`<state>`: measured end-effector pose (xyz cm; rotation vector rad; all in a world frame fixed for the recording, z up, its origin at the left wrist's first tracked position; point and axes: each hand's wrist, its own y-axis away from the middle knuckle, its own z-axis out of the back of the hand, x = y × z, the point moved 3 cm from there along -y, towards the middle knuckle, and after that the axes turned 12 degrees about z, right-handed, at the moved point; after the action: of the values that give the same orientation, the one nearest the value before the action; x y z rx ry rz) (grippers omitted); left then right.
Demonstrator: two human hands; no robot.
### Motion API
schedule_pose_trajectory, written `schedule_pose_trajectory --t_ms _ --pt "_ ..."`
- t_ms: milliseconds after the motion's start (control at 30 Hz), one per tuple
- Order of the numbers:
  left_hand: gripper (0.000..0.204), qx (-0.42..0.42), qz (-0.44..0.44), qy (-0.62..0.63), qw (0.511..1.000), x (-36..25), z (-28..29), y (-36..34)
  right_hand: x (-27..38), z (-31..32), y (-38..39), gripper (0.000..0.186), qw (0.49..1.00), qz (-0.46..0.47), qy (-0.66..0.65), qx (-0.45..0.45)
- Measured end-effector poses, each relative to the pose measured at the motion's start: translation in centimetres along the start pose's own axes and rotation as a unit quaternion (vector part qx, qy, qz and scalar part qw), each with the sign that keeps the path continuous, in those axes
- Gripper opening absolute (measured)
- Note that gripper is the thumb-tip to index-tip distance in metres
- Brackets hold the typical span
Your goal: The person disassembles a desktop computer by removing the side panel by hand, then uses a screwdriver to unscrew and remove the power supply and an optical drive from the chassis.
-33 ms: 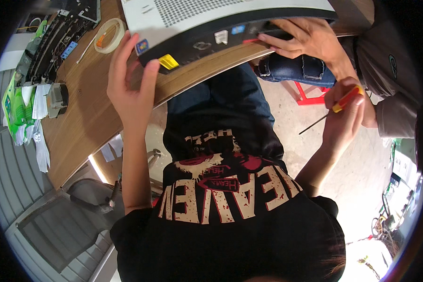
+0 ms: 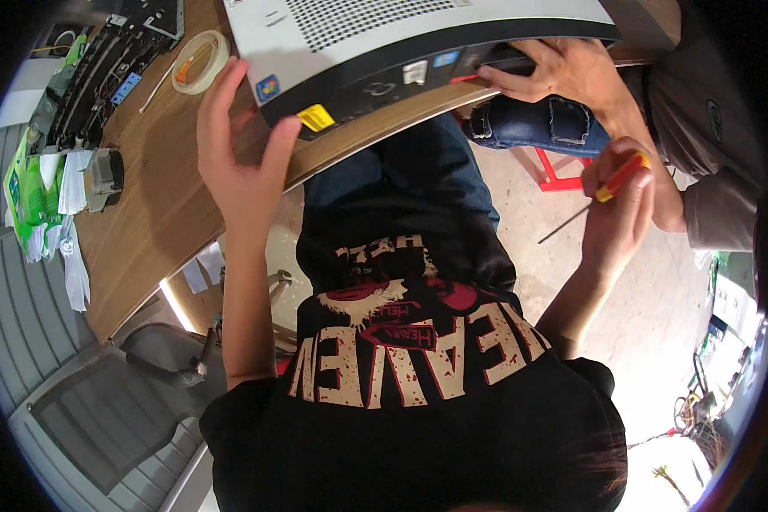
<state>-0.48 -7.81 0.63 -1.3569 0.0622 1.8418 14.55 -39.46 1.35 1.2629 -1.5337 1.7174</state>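
Observation:
A white and black device casing [image 2: 520, 19] with a vented top, small stickers and a yellow label [image 2: 316, 117] stands at the desk's edge. My left hand [image 2: 247, 171] is closed around its left corner, thumb at the front and fingers behind. A co-worker's hand [image 2: 576, 77] grips the casing's right end. My right hand [image 2: 619, 218] is off the casing, lower right, closed on a red and yellow screwdriver [image 2: 607, 191] whose thin shaft points down to the left.
The wooden desk [image 2: 145, 239] holds a tape roll [image 2: 188, 75], black hardware parts [image 2: 102, 77], green packets [image 2: 34, 205] and a grey block [image 2: 102, 179]. The co-worker's grey sleeve [image 2: 717, 213] is at right, a red stool [image 2: 559, 179] below, a mesh chair [image 2: 111, 410] lower left.
The casing has shifted slightly right and down, along with my left hand and the co-worker's hand. My right hand and the screwdriver have moved slightly left.

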Motion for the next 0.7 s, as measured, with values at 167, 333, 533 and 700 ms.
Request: schedule_pose_trajectory --t_ms 167,333,533,700 --pt "0.064 -0.023 -0.021 -0.085 0.996 1.4 -0.2 1.8 -2.6 -3.3 2.3 0.024 0.988 -0.026 0.082 0.132" --pt "0.048 0.027 0.003 -0.083 0.996 2.0 0.3 2.3 -2.2 -5.3 2.6 0.021 0.976 -0.022 0.097 0.195" --pt "0.043 -0.021 0.026 -0.012 0.999 3.0 0.4 2.1 -2.2 -5.6 2.8 0.02 0.963 -0.038 0.141 0.228" --pt "0.041 -0.021 0.06 0.003 0.998 2.8 0.4 2.4 -3.0 -4.9 3.3 0.018 0.954 0.013 0.173 0.245"
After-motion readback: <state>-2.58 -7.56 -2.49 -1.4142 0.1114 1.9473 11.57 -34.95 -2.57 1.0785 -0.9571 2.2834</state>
